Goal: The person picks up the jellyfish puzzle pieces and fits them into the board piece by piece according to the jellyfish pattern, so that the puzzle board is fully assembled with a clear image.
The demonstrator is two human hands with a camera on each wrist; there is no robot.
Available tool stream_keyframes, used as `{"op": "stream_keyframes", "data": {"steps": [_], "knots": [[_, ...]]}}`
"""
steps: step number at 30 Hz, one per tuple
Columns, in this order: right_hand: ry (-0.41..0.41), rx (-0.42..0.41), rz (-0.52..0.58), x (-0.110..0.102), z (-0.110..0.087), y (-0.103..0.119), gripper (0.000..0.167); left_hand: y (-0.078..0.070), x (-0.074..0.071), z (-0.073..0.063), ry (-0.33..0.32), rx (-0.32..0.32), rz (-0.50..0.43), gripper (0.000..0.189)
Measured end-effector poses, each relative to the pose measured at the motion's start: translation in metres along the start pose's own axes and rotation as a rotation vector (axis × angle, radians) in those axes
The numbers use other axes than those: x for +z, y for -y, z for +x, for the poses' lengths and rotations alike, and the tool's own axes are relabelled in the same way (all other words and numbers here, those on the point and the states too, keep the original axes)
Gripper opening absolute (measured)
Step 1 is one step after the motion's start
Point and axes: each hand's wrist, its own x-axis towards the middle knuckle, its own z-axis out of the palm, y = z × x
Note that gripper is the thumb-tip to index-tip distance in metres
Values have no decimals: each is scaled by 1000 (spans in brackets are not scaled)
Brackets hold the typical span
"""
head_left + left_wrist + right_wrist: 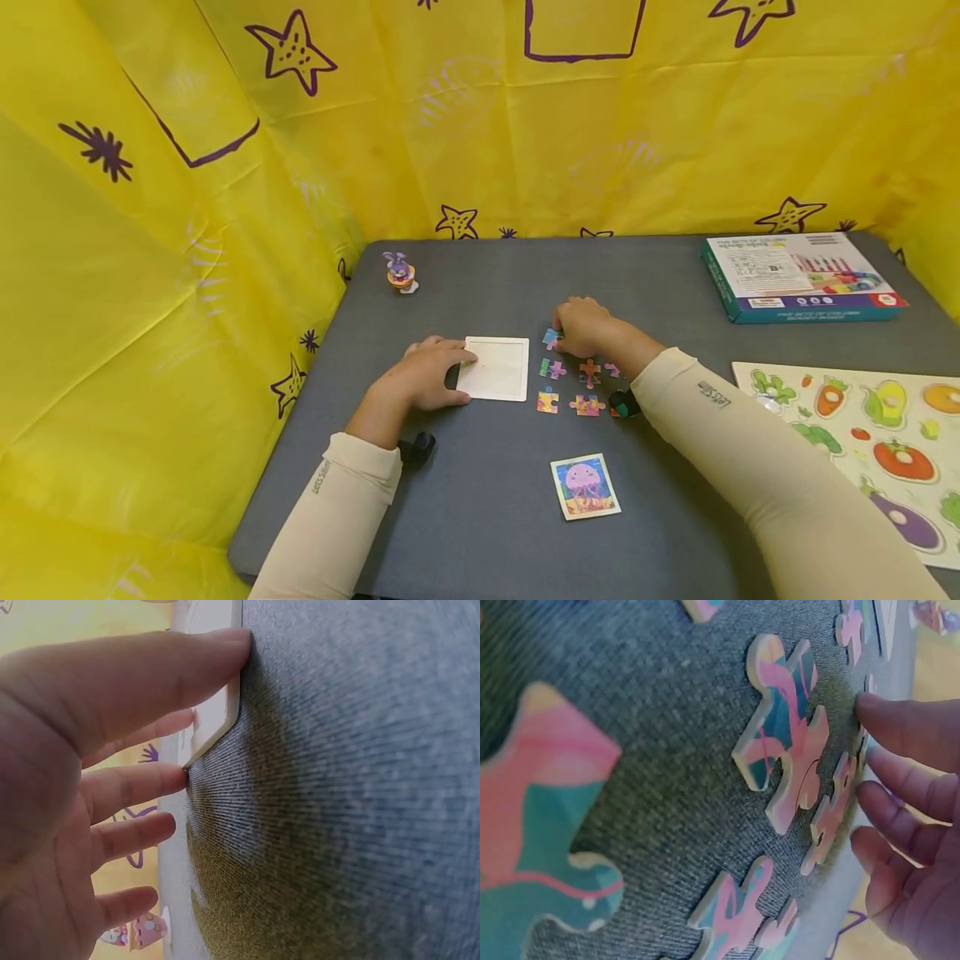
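Note:
A square white puzzle tray (495,368) with a raised rim lies on the table. At its left side, my left hand (431,373) rests thumb and fingertips on the rim, fingers fairly straight in the left wrist view. To the right of the tray, my right hand (583,327) has its fingertips down at the far row of jigsaw pieces. Its thumb and curled fingers close around a small jigsaw piece, mostly hidden by them. Beside those fingers lies a blue and pink piece (552,337). Several other pieces, one yellow (547,402) and one orange (589,370), lie nearer, spaced apart.
A small card with a pink jellyfish picture (585,483) lies toward the front. On the right are a wooden vegetable puzzle board (847,408) and, behind it, a flat box (802,275). A purple rabbit figurine (400,272) stands at the back left, near yellow cloth walls.

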Motion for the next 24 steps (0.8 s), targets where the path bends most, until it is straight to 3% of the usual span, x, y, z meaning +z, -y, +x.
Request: {"op": "stream_keyframes", "data": {"steps": [5, 12, 18, 24], "knots": [[-45, -86, 22, 0, 0, 9, 31, -1, 1, -1, -7, -5, -2, 66], [-81, -211, 56, 9, 6, 49, 29, -1, 2, 0, -15, 2, 0, 66], [-141, -331, 6, 19, 19, 73, 10, -1, 4, -2, -62, 35, -62, 64], [-159, -384, -28, 24, 30, 87, 9, 1, 5, -5, -81, 45, -75, 61]]}}
